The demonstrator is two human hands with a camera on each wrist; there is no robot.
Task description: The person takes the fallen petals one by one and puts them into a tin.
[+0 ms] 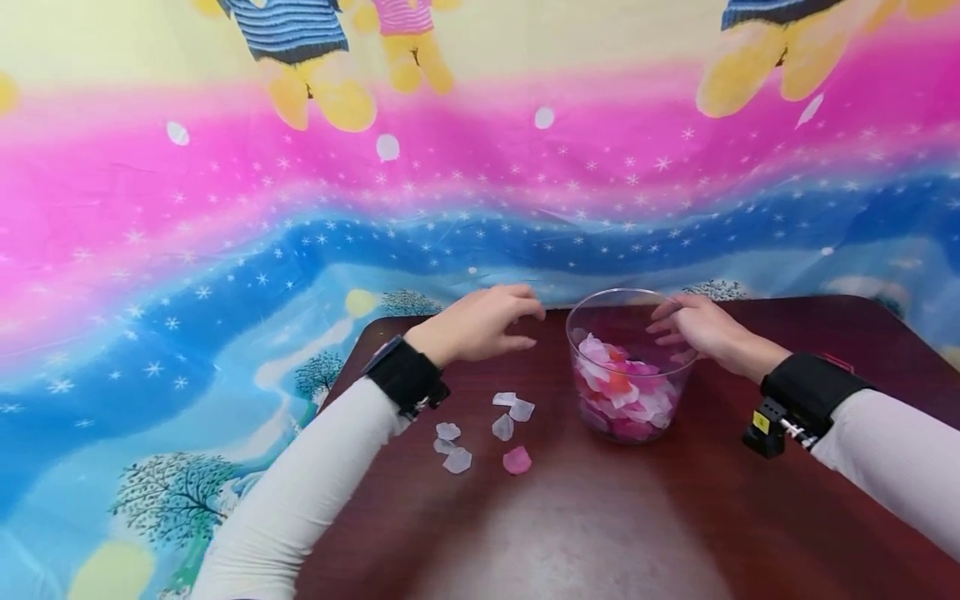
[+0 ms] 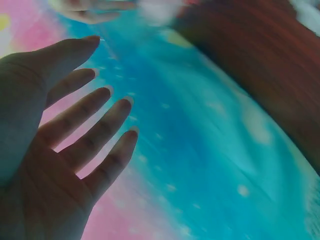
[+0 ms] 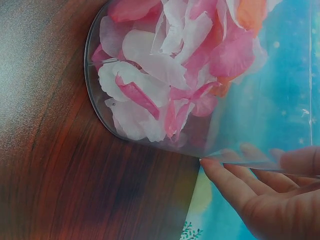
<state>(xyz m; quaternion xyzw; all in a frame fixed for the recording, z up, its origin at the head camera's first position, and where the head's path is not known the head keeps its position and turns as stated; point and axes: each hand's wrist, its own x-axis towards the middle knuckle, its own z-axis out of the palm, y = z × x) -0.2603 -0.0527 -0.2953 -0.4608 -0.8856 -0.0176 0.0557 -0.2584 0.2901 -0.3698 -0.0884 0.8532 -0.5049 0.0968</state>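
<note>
My right hand (image 1: 701, 332) holds the clear cup (image 1: 628, 367) by its rim | left hand (image 1: 480, 323) loose, holding nothing | petals (image 1: 626, 387) inside look soft and light | cup looks thin and bendy, so I squeeze gently

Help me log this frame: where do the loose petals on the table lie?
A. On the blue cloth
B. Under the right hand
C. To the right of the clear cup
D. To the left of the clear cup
D: in the head view the loose petals lie on the table left of the clear cup, near the left hand.
</note>
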